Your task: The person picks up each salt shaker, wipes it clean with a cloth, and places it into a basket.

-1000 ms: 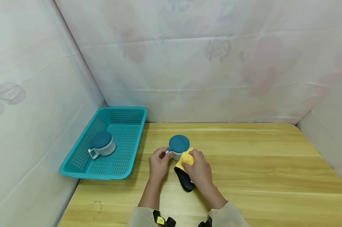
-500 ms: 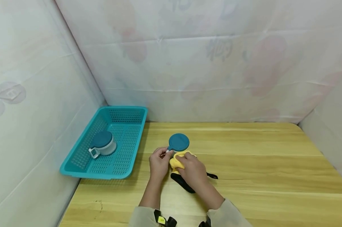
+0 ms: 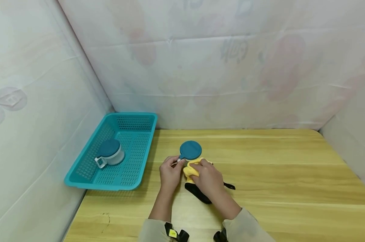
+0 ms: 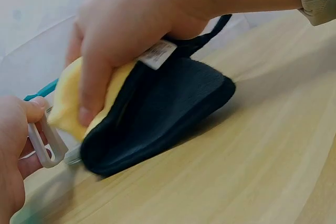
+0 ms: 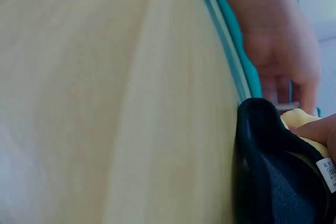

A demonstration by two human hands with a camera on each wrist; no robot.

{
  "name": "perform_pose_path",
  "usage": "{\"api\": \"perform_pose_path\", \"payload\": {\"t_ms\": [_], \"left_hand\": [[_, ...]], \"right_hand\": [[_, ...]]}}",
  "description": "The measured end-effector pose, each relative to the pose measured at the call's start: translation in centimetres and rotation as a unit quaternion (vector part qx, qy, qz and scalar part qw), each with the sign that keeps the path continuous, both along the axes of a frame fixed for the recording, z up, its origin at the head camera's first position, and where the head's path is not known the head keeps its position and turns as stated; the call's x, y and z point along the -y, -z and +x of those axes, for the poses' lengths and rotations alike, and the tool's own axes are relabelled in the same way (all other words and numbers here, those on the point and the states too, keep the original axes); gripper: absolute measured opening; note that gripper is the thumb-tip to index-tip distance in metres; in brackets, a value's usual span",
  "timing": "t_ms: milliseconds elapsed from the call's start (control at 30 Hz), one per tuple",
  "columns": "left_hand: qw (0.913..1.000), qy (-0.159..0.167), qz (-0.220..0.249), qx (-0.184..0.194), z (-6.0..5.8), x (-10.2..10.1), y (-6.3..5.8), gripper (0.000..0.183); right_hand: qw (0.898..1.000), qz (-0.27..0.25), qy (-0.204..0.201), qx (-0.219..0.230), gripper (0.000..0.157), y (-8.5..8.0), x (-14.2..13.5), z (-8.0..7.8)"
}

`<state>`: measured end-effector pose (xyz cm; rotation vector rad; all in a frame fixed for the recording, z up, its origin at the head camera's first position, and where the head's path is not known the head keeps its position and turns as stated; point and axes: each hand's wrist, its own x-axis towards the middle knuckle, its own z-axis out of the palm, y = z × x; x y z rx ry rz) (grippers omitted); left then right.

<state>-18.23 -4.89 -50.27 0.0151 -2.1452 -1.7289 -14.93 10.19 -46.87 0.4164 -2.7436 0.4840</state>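
Observation:
On the wooden table stands a pale lidded jar with a round blue lid (image 3: 190, 150), its body mostly hidden behind a cloth. My left hand (image 3: 169, 173) pinches the jar's square white handle (image 4: 59, 149) between thumb and fingers. My right hand (image 3: 211, 179) grips a bunched yellow and black cloth (image 4: 168, 103) against the jar's near side. The yellow part is up by the jar and the black part hangs toward me, with a white label and a black loop showing. In the right wrist view the black fabric (image 5: 283, 182) fills the lower right.
A turquoise perforated basket (image 3: 109, 188) stands on the left of the table. Inside it sits a similar jar (image 3: 115, 158) with a blue lid and square handle. White patterned sheets (image 3: 200, 84) enclose the table at the back and sides.
The right hand has shifted the cloth slightly along the jar's near side, bunching the yellow part, and the black loop now shows to its right. The left hand keeps its hold on the handle.

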Motion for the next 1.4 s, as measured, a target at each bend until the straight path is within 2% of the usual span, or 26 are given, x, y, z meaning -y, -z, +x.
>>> {"api": "perform_pose_path", "payload": {"t_ms": [200,467,567,867,1100,1167,1400], "left_hand": [[0.9999,0.014,0.003,-0.007,-0.3,0.5,-0.1,0.015],[0.9978,0.055,0.015,0.033,0.0,1.2,-0.3,0.014],[0.9963,0.072,0.021,0.041,0.1,1.4,-0.4,0.014],[0.9897,0.118,0.040,0.071,-0.2,1.8,-0.4,0.013],[0.9872,0.129,0.029,0.089,-0.1,2.0,-0.5,0.014],[0.9866,0.134,0.017,0.091,0.0,2.0,-0.8,0.014],[0.9832,0.161,0.006,0.085,1.4,1.9,-3.5,0.013]], "right_hand": [[0.998,-0.042,0.012,0.047,0.039,-0.8,-1.5,-0.5],[0.989,-0.102,0.039,0.099,0.040,-0.8,-3.6,-0.9],[0.985,-0.130,0.033,0.109,0.041,-0.6,-4.5,-1.3],[0.956,-0.227,0.008,0.184,0.047,-0.4,-6.8,-2.2],[0.947,-0.253,0.009,0.199,0.048,-0.1,-7.5,-2.6],[0.941,-0.265,0.021,0.208,0.049,-0.1,-7.6,-2.7],[0.926,-0.295,0.063,0.227,0.051,-0.2,-7.6,-3.0]]}}
